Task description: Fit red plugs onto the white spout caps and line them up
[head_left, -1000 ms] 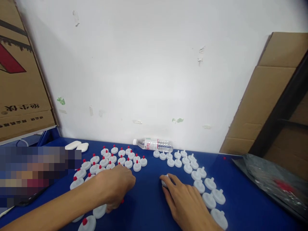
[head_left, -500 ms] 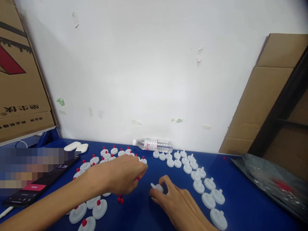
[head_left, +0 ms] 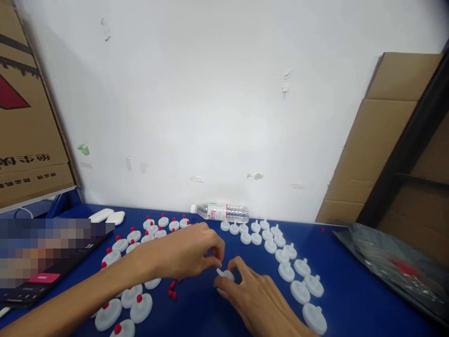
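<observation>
A round white plastic disc with a small nozzle (head_left: 228,275) is gripped at its edge by the fingers of the right hand (head_left: 254,292), on the near side of the clear plastic bottle with a white cap (head_left: 220,212). The fingers of the left hand (head_left: 189,250) are drawn together just beside the nozzle; whether anything is pinched in them, or the nozzle is touched, cannot be told.

For this step, the disc is probably best braced by its rim, with the nozzle left free. The left fingertips should be lined up with the nozzle and any pressure applied straight along it, since the disc could be tipped by a sideways push.

The held disc is seen tilted, its bare nozzle slanted toward the left hand. Matching discs without caps (head_left: 300,291) are spread on the blue desk (head_left: 199,309), nearer than the bottle and mostly to its right. Discs topped with red caps (head_left: 141,308) are grouped nearer and to the bottle's left, and small loose red caps (head_left: 170,293) are seen nearer than the bottle, slightly to its left.
</observation>
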A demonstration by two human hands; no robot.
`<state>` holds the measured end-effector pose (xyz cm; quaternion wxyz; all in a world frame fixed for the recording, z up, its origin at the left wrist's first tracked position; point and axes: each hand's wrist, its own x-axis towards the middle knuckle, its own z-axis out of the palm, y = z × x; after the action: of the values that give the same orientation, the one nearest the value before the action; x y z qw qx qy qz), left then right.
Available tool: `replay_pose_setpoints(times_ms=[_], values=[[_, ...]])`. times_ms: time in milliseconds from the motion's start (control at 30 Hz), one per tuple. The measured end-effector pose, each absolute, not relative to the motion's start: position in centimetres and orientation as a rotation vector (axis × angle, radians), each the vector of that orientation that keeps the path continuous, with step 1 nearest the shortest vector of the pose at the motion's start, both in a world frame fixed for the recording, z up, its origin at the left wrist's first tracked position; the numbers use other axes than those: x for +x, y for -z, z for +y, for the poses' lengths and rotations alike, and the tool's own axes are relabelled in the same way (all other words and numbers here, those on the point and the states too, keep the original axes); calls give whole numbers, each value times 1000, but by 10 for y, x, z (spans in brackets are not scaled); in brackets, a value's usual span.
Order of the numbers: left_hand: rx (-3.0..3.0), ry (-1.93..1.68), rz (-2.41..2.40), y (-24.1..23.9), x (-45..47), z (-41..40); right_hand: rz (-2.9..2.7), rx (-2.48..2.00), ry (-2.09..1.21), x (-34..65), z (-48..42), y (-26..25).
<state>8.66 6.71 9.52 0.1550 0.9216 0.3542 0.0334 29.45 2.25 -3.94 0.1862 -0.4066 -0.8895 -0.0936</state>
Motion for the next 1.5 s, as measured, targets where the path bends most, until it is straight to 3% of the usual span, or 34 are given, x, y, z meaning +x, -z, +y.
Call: replay_pose_setpoints(times_ms=[467, 933, 1500], values=[[2681, -4, 933, -80, 86, 78, -2505, -1231, 216, 296, 21, 44], [2920, 315, 945, -60, 93, 63, -2619, -1340, 94, 297, 20, 38], [2879, 129, 980, -62, 92, 70, -2560, -1206, 22, 294, 23, 28]])
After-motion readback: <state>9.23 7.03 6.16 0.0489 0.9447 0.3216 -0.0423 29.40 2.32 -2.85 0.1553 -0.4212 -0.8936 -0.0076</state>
